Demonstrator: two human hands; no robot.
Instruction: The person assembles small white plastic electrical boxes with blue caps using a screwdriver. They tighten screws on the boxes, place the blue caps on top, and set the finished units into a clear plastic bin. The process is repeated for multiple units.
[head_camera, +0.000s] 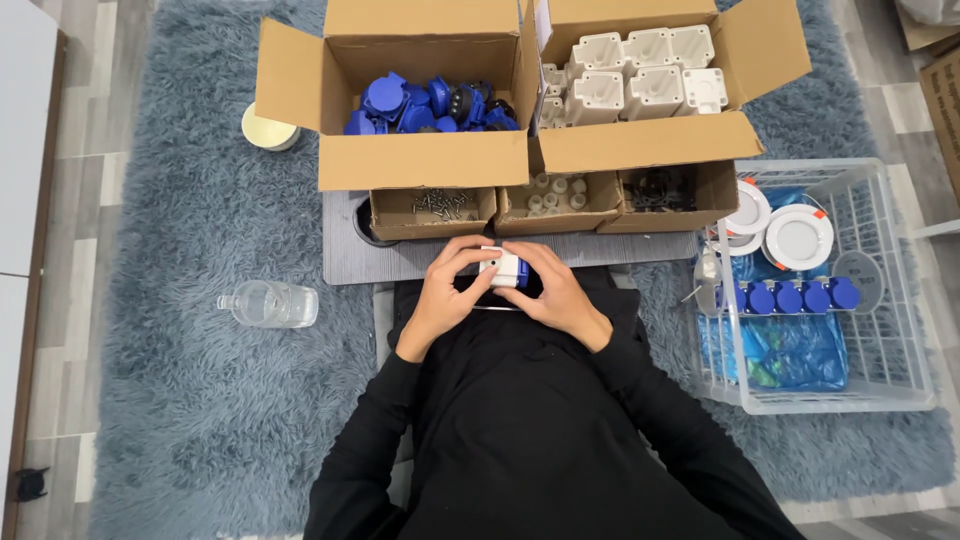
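Both my hands meet over my lap at the near edge of a grey board (345, 255). My left hand (447, 290) and my right hand (553, 293) together grip a small white box with a blue part (503, 268), fingers wrapped around it from both sides. Most of the piece is hidden by my fingers. Just beyond my hands stand three small cardboard trays: one with screws (433, 205), one with small white parts (556, 193), one with dark parts (660, 190).
Behind the trays are an open carton of blue caps (430, 105) and an open carton of white housings (640, 75). A white wire basket (870, 290) at right holds round white discs, blue-capped pieces and blue bags. A clear bottle (268, 304) lies on the grey rug at left.
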